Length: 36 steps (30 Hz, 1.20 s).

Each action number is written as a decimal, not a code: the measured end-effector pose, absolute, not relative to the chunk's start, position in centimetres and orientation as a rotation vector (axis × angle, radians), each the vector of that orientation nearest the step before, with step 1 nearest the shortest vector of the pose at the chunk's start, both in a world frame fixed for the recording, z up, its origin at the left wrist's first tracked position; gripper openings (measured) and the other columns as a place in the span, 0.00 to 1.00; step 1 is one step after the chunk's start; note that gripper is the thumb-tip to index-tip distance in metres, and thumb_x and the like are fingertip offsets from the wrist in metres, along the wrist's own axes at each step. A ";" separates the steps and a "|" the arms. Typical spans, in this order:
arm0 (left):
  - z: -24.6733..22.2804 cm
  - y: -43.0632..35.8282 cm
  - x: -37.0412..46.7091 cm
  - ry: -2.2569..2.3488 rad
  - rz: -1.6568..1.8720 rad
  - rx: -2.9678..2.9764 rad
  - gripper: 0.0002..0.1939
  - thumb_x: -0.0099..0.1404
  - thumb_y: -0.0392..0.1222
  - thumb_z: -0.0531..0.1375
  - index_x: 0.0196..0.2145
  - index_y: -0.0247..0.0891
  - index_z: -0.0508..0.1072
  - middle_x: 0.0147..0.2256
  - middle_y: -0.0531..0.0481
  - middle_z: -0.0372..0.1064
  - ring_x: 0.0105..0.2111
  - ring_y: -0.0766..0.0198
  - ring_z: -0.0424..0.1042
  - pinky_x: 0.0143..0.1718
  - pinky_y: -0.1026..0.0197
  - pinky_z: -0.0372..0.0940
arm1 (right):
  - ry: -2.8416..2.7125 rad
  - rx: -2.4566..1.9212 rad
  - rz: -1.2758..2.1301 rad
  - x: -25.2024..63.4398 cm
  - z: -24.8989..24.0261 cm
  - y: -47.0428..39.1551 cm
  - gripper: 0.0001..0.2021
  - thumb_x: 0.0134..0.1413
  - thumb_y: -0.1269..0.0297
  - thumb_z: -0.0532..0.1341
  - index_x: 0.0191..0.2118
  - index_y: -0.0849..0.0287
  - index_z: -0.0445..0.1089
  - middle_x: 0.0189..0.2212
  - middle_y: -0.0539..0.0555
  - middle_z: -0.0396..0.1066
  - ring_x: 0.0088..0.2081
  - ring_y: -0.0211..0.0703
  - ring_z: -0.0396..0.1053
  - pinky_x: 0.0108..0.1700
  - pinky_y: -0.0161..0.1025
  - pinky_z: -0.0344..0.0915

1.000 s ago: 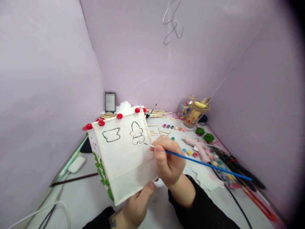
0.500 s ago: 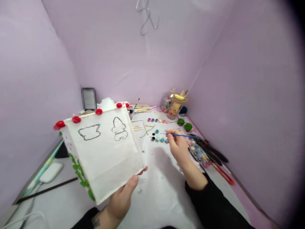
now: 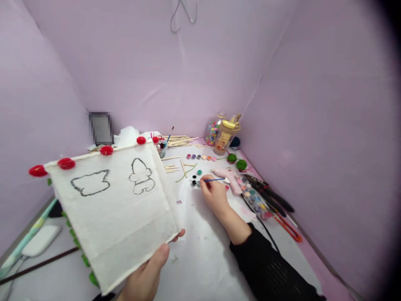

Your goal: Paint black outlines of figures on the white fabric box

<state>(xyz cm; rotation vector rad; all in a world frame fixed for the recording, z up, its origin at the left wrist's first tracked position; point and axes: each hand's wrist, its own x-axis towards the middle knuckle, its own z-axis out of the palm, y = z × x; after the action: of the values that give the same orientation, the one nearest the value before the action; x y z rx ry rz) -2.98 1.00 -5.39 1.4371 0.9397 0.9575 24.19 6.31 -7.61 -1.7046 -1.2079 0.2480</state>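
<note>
My left hand grips the lower right edge of a white fabric-covered box, tilted up at the left. Two black outlines show on its face, a wavy-edged shape and a butterfly-like one. Red pompoms line its top edge, and green leaf shapes run down its left side. Pinched in my right hand is a thin blue paintbrush. Its tip is at a small pot of black paint; whether it touches the paint cannot be made out.
Paint pots stand in a row behind. Wooden sticks, a lidded cup and a jar of beads are at the back. A pink glue gun, pliers and orange-handled scissors lie right.
My right hand has moved left with the brush, down to the black paint pot, uncovering the glue gun. The box has shifted left and slightly down in view, partly as the view itself turned.
</note>
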 end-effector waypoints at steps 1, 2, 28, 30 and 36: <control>-5.5 1.0 -3.1 0.955 0.951 1.457 0.18 0.72 0.63 0.65 0.46 0.52 0.89 0.46 0.54 0.89 0.54 0.62 0.85 0.65 0.70 0.60 | -1.216 -1.709 0.251 24.2 -7.7 6.4 0.12 0.58 0.55 0.56 0.33 0.54 0.74 0.25 0.53 0.78 0.27 0.46 0.74 0.35 0.40 0.68; -5.5 1.0 -3.2 0.970 0.938 1.479 0.19 0.72 0.63 0.65 0.46 0.52 0.89 0.47 0.53 0.89 0.55 0.60 0.84 0.67 0.67 0.60 | -1.224 -1.713 0.254 24.1 -7.7 6.4 0.12 0.58 0.56 0.56 0.33 0.54 0.74 0.25 0.53 0.78 0.27 0.47 0.74 0.35 0.40 0.68; -7.5 0.8 -3.7 0.928 0.914 1.364 0.19 0.75 0.61 0.62 0.51 0.52 0.87 0.55 0.52 0.85 0.63 0.52 0.78 0.72 0.52 0.57 | -1.272 -1.742 0.195 24.3 -7.3 5.9 0.06 0.56 0.63 0.55 0.31 0.53 0.68 0.25 0.52 0.74 0.26 0.45 0.70 0.34 0.40 0.66; -7.2 0.8 -3.6 0.944 0.899 1.367 0.20 0.74 0.63 0.63 0.50 0.52 0.88 0.54 0.51 0.85 0.63 0.51 0.77 0.72 0.52 0.56 | -1.271 -1.739 0.196 24.3 -7.4 5.9 0.06 0.57 0.62 0.55 0.32 0.53 0.68 0.25 0.52 0.74 0.26 0.45 0.70 0.34 0.39 0.66; -5.8 0.9 -3.2 1.017 0.865 1.425 0.25 0.70 0.69 0.62 0.48 0.51 0.89 0.52 0.50 0.86 0.63 0.49 0.78 0.72 0.51 0.56 | -1.254 -1.734 0.193 24.2 -7.7 6.2 0.07 0.59 0.58 0.56 0.33 0.53 0.68 0.23 0.51 0.72 0.26 0.45 0.69 0.33 0.40 0.65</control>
<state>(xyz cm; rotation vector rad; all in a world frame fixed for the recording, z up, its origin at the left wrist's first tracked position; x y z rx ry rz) -3.15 0.88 -5.82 1.4246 1.0172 0.8649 24.24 6.21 -7.72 -1.7344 -1.2541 0.1926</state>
